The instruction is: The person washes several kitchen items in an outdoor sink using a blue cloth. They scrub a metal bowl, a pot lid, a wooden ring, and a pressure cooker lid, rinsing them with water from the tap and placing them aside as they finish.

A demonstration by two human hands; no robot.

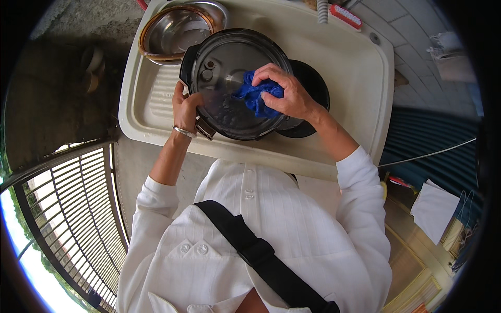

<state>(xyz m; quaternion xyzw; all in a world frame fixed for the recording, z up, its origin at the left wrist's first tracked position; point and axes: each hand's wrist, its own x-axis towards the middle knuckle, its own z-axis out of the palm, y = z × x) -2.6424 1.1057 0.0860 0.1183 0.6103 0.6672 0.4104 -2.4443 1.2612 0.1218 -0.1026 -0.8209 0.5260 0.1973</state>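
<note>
A large round dark lid (pixel 229 60), glossy, with a black rim and a small round fitting near its left side, is held tilted over the sink (pixel 355 62). My left hand (pixel 186 109) grips the lid's left edge, thumb on top and the other fingers partly hidden behind the rim. Bunched in my right hand (pixel 289 96) is a blue cloth (pixel 254 99), pressed against the right half of the lid's surface. Partly covered by the lid, a round black pan or pot (pixel 313 86) rests in the sink to its right.
Metal bowls, one with a brown rim (pixel 148 39), stand at the sink's far left over the ribbed part. A grey hose (pixel 322 10) hangs at the far edge beside a red brush (pixel 346 17). Metal railing (pixel 78 203) is at the left, a white cloth (pixel 434 211) at the right.
</note>
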